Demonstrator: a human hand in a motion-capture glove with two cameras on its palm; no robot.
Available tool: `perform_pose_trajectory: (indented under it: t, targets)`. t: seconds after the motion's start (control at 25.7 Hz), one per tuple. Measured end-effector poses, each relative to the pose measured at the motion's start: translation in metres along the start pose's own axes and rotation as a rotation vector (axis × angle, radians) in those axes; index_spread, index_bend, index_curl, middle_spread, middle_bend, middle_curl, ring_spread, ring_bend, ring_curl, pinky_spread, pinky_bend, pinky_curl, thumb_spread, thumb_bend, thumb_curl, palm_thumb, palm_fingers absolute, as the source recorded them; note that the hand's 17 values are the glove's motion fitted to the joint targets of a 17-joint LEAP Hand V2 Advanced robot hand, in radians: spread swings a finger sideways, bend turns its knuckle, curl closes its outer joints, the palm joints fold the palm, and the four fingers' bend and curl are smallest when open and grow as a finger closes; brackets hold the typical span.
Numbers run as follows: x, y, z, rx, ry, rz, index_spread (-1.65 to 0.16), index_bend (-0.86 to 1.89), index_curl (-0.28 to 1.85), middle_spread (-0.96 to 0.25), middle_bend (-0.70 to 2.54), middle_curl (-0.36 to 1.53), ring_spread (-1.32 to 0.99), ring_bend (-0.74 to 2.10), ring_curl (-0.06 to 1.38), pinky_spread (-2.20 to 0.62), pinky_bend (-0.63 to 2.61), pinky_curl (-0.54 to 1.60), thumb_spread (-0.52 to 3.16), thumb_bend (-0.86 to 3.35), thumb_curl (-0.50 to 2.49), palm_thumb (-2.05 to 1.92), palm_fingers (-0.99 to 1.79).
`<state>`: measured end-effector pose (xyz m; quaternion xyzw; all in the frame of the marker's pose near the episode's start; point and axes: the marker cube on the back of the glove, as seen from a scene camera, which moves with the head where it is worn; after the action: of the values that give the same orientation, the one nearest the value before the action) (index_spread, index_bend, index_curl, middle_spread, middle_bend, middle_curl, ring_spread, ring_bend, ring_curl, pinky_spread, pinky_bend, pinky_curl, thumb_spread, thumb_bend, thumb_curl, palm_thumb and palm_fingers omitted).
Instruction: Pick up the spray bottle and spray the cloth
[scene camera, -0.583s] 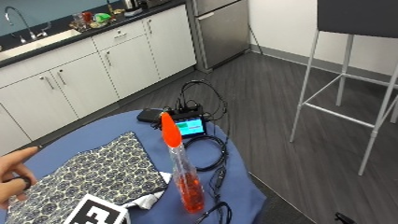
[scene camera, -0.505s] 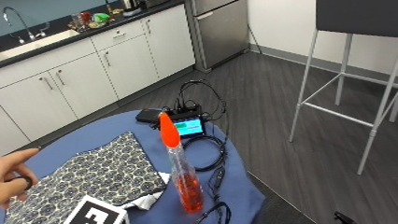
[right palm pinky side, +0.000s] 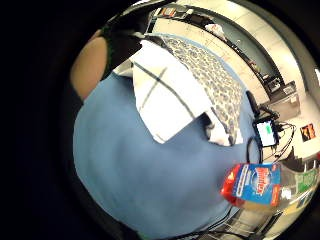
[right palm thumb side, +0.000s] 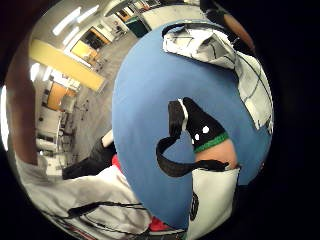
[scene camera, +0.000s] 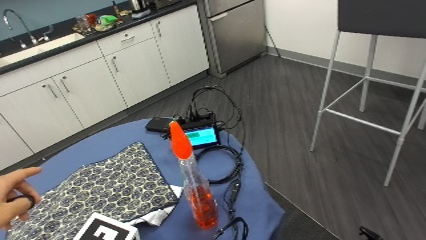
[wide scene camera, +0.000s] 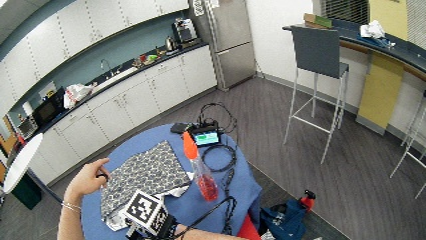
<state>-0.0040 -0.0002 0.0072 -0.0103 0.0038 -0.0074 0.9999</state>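
Outside view shows a tall clear spray bottle with orange nozzle (scene camera: 196, 192) standing upright just right of the patterned blue cloth (scene camera: 100, 192) on the round blue table (scene camera: 266, 200). The gloved right hand (wide scene camera: 152, 229) hovers near, its fingers hidden, so I cannot tell their pose. A sideways knock could topple the narrow bottle onto the black cables (scene camera: 223, 165) beside it.

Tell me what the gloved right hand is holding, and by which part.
Nothing. The spray bottle stands alone on the table beside the cloth; the gloved right hand is apart from it.

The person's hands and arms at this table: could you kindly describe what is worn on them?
The right hand wears a black glove with white dots, a green band and black strap loops. The other hand is bare, with a thin beaded bracelet at the wrist. No sleeves show.
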Motion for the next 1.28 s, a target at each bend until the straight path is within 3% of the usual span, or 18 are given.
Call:
perform_pose_trajectory:
  t: [0.43, 0.54, 0.66, 0.85, 1.05, 1.28]
  targets:
    - [0.000, 0.013, -0.020, 0.045, -0.046, 0.001, -0.34, 0.14, 0.22, -0.04, 0.44, 0.29, 0.02, 0.20, 0.20, 0.20, 0.36, 0.19, 1.10, 0.20, 0.25, 0.58, 0.57]
    - [0.013, 0.031, -0.058, 0.140, -0.122, 0.010, -0.34, 0.13, 0.22, -0.04, 0.43, 0.30, 0.02, 0.21, 0.21, 0.20, 0.37, 0.20, 1.11, 0.16, 0.25, 0.55, 0.55]
    - [0.036, 0.056, -0.110, 0.346, -0.161, 0.044, -0.35, 0.12, 0.22, -0.04, 0.41, 0.30, 0.03, 0.21, 0.22, 0.20, 0.38, 0.21, 1.12, 0.14, 0.25, 0.54, 0.53]
    - [0.088, 0.134, -0.167, 0.684, -0.290, 0.240, -0.36, 0.11, 0.22, -0.04, 0.39, 0.31, 0.03, 0.22, 0.24, 0.21, 0.40, 0.22, 1.12, 0.09, 0.24, 0.52, 0.53]
    - [0.154, 0.204, -0.166, 0.910, -0.621, 0.417, -0.36, 0.11, 0.21, -0.04, 0.40, 0.33, 0.02, 0.27, 0.25, 0.20, 0.41, 0.23, 1.12, 0.04, 0.25, 0.51, 0.61]
    - [0.210, 0.185, -0.090, 0.845, -0.788, 0.675, -0.35, 0.11, 0.21, -0.03, 0.38, 0.34, 0.02, 0.28, 0.28, 0.20, 0.44, 0.25, 1.09, -0.01, 0.25, 0.49, 0.60]
